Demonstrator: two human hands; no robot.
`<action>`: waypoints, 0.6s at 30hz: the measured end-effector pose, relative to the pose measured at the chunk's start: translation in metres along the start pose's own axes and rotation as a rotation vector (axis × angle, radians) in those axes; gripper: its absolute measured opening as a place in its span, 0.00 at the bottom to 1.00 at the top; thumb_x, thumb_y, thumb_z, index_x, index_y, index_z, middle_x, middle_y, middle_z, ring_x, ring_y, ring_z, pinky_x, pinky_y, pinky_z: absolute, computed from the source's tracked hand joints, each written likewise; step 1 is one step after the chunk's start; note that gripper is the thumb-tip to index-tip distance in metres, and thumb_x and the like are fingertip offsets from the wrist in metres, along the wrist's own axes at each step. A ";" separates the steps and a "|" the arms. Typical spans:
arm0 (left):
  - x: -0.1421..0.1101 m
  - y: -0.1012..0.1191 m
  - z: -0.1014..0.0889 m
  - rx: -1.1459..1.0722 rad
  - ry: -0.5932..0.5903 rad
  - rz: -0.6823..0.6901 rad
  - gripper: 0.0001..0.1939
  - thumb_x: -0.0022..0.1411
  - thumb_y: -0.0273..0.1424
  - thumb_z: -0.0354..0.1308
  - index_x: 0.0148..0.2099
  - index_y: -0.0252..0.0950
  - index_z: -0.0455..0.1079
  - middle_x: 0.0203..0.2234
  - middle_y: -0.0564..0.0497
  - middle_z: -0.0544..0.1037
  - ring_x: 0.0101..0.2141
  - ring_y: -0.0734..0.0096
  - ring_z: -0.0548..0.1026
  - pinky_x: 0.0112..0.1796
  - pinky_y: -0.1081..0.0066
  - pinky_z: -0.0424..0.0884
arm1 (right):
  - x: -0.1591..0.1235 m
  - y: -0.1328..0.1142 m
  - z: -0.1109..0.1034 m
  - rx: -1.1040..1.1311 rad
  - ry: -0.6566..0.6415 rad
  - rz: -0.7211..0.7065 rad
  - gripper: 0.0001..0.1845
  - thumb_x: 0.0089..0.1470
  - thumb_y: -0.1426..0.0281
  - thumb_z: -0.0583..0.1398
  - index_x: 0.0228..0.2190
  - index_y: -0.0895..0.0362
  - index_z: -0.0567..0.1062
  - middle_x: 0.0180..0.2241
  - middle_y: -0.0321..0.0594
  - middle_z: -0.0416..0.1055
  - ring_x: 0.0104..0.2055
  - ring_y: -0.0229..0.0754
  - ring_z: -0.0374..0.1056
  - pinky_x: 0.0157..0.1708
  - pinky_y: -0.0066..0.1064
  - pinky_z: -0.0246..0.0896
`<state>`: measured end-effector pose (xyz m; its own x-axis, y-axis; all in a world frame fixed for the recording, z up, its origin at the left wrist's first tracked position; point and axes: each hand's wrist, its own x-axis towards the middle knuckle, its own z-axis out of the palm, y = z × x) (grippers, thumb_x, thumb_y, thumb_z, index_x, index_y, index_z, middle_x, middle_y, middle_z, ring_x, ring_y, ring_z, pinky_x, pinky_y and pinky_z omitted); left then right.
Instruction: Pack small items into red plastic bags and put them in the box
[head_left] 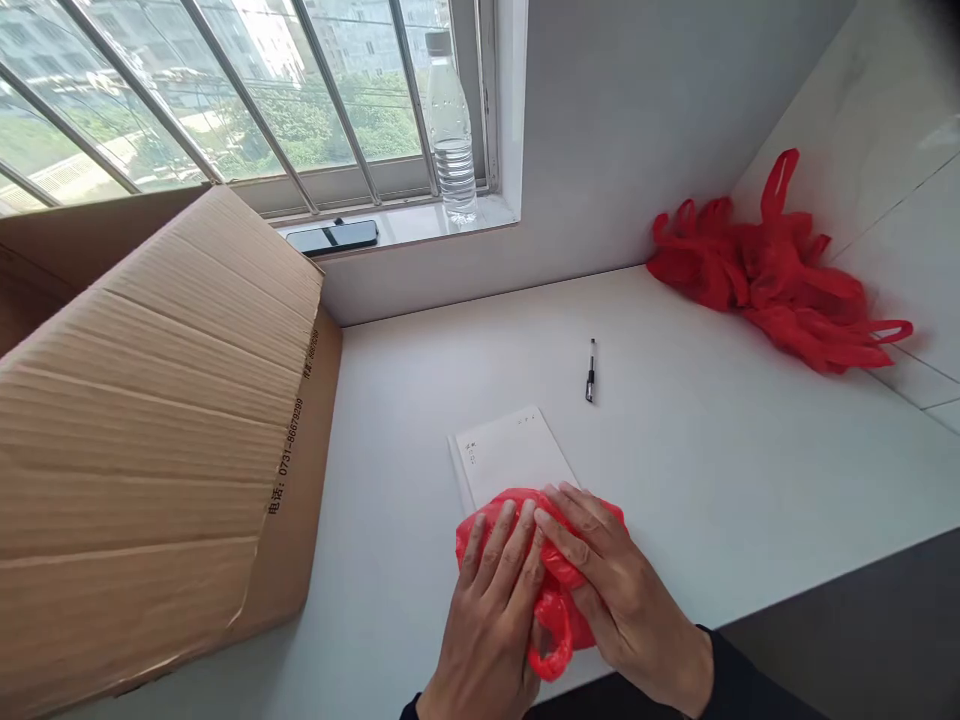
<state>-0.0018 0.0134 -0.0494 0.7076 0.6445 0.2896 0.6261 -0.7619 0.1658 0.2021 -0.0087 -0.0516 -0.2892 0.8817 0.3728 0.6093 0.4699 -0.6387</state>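
Note:
Both my hands press on a crumpled red plastic bag (pixel 556 600) near the front edge of the white counter (pixel 735 450). My left hand (pixel 491 610) lies flat on its left side with fingers stretched out. My right hand (pixel 607 580) covers its right side, fingers flat and pointing left. The bag rests partly on a white notepad (pixel 514 450). A loop handle of the bag sticks out between my wrists.
A large open cardboard box (pixel 157 450) fills the left. A black pen (pixel 591 372) lies beyond the notepad. A heap of red bags (pixel 780 270) sits in the far right corner. A water bottle (pixel 452 130) and a phone (pixel 331 237) rest on the windowsill.

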 end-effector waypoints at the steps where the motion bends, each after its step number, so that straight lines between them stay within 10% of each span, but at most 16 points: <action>1: -0.001 0.002 0.007 0.034 -0.020 -0.030 0.32 0.72 0.26 0.44 0.75 0.26 0.46 0.73 0.41 0.53 0.72 0.52 0.46 0.69 0.53 0.46 | -0.005 0.004 0.007 -0.059 -0.018 0.000 0.29 0.72 0.72 0.47 0.71 0.53 0.51 0.71 0.44 0.51 0.73 0.56 0.44 0.69 0.57 0.50; 10: -0.009 0.005 0.026 0.091 -0.077 -0.104 0.36 0.67 0.20 0.48 0.74 0.29 0.48 0.72 0.43 0.55 0.71 0.56 0.51 0.69 0.56 0.45 | -0.024 0.024 0.036 -0.196 -0.049 0.065 0.32 0.71 0.71 0.47 0.72 0.54 0.48 0.70 0.48 0.54 0.71 0.59 0.49 0.65 0.62 0.57; 18: -0.011 0.016 -0.005 -0.707 0.165 -0.371 0.23 0.75 0.46 0.43 0.65 0.50 0.66 0.65 0.49 0.69 0.68 0.53 0.58 0.65 0.51 0.59 | -0.012 -0.002 -0.020 0.617 0.219 0.676 0.21 0.73 0.59 0.48 0.61 0.45 0.69 0.64 0.40 0.65 0.65 0.52 0.61 0.59 0.39 0.69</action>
<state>-0.0013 -0.0063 -0.0454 0.4028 0.8872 0.2252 0.4165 -0.3967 0.8180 0.2190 -0.0212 -0.0415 0.1664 0.9776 -0.1292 0.0807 -0.1441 -0.9863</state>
